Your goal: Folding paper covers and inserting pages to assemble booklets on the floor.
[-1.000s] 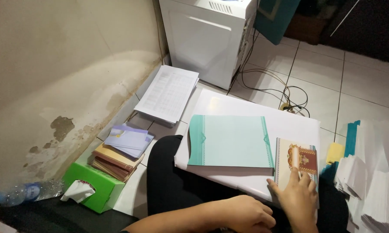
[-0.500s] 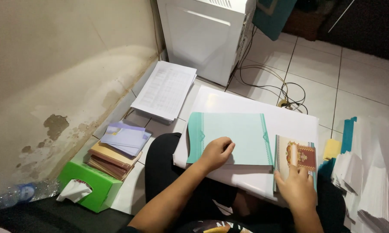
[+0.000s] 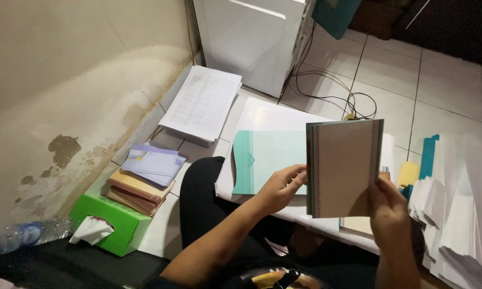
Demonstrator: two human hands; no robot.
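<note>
The white printer [image 3: 251,37] stands at the far wall, paper stacks [image 3: 465,214] lying right. Between both hands a tan booklet [image 3: 343,166] is held upright, long axis vertical, above the teal folder [image 3: 262,160]. Left hand [image 3: 281,187] pinches its left edge; right hand [image 3: 390,211] grips its bottom corner.
</note>
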